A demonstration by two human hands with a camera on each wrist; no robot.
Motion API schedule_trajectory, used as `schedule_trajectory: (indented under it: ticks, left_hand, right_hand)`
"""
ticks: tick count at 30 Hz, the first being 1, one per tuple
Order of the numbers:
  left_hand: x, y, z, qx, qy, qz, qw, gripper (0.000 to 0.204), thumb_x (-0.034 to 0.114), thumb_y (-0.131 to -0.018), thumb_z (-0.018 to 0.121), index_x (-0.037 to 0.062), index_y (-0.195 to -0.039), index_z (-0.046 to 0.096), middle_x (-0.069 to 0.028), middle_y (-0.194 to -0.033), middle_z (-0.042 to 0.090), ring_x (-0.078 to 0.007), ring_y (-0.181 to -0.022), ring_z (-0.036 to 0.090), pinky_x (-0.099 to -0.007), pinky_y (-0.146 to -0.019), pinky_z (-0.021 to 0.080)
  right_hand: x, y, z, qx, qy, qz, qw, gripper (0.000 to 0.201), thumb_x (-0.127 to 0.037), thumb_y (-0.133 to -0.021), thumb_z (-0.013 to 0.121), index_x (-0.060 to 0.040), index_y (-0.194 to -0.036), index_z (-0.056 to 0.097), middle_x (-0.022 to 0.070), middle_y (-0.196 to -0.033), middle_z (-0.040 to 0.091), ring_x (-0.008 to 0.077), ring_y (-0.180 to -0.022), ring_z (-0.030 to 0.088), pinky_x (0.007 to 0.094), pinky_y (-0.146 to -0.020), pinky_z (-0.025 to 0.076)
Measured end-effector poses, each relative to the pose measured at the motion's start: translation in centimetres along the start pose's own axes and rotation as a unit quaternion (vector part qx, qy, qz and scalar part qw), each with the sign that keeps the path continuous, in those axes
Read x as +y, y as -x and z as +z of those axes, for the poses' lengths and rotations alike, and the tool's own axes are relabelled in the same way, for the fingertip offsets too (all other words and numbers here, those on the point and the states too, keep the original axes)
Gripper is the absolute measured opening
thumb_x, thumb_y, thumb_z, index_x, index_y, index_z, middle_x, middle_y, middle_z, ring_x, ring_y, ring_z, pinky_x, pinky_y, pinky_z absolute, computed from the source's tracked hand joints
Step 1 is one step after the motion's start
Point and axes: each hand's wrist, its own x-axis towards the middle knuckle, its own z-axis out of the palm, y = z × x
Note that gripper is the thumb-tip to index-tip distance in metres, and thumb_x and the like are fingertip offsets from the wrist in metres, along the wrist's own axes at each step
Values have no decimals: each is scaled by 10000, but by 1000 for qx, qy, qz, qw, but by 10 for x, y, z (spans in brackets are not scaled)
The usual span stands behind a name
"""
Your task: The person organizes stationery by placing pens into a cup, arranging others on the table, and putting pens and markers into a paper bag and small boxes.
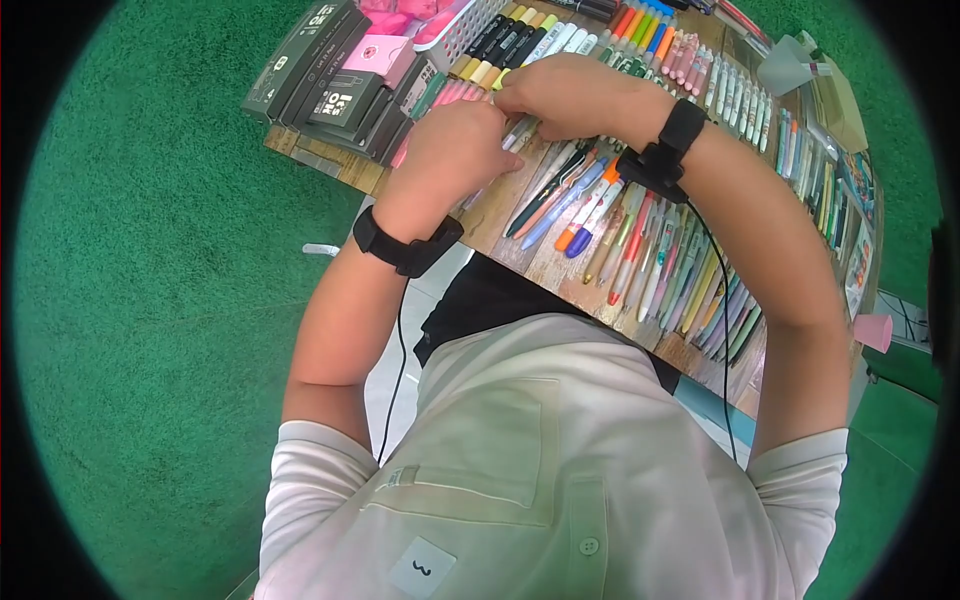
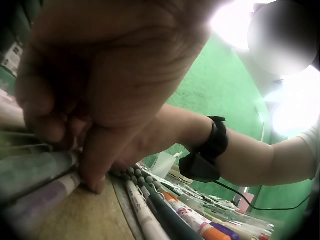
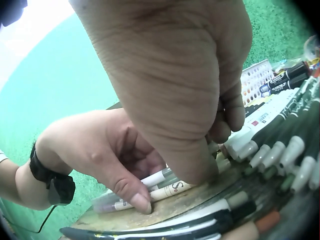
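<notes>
In the head view my left hand (image 1: 455, 150) and right hand (image 1: 575, 95) are close together over the table. The right wrist view shows a cream-barrelled pen (image 3: 172, 190) with a purple end, beside another light pen. My left hand (image 3: 107, 150) grips these pens, its thumb on the cream one and its fingers curled behind. The right hand (image 3: 175, 85) has its thumb low at the pens' other end, with fingers bent; its fingertip contact is partly hidden. A greenish pen (image 2: 37, 167) and a purple one (image 2: 47, 200) lie by the left thumb in the left wrist view.
Rows of pens (image 1: 665, 265) lie on the wooden table (image 1: 490, 225) near its front edge. Markers (image 1: 505, 45) stand in a row beyond the hands. Dark boxes (image 1: 345, 105) and a white basket (image 1: 460, 35) are at the left, a translucent cup (image 1: 785, 65) at the right.
</notes>
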Motion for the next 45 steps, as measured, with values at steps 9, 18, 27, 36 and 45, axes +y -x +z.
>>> schedule_trajectory:
  ticks: [9, 18, 27, 36, 45]
  left_hand:
    - [-8, -1, 2, 5, -9, 0, 1000, 384, 384, -753, 865, 37, -859, 739, -175, -828, 730, -359, -819, 719, -464, -737, 558]
    - [-7, -1, -26, 81, -10, 4, 997, 346, 343, -805, 833, 14, -834, 728, -186, -781, 695, -373, -768, 691, -480, -699, 528]
    - [17, 1, -66, 68, 112, 1, 991, 278, 269, -854, 831, 11, -902, 742, -110, -692, 656, -177, -650, 638, -369, -606, 488]
    - [1, -24, -14, 77, 352, 48, 932, 194, 178, -923, 795, 6, -993, 740, -31, -848, 735, -86, -759, 667, -273, -697, 543]
    - [-2, -24, 0, 14, 337, 29, 941, 205, 207, -917, 802, 10, -931, 747, -24, -801, 719, -87, -720, 658, -261, -686, 526]
  right_hand:
    - [10, 1, 2, 25, -35, -26, 999, 247, -112, -798, 782, -37, -1021, 707, 127, -992, 686, 348, -995, 678, 446, -869, 539]
    - [12, 4, -38, 91, -122, -21, 988, 224, -126, -836, 761, -41, -1042, 744, 139, -913, 724, 320, -903, 707, 428, -798, 549]
    - [-4, 40, -100, 105, -220, -10, 970, 205, -197, -893, 758, -30, -1005, 715, 145, -855, 725, 270, -767, 696, 379, -692, 522]
    - [-9, 51, -88, 168, -166, -26, 971, 167, -137, -835, 767, -26, -936, 694, 151, -807, 696, 291, -735, 688, 389, -668, 525]
    - [-16, 56, -77, 169, -193, -27, 966, 223, -103, -802, 778, -30, -1000, 705, 166, -852, 721, 301, -797, 723, 396, -711, 561]
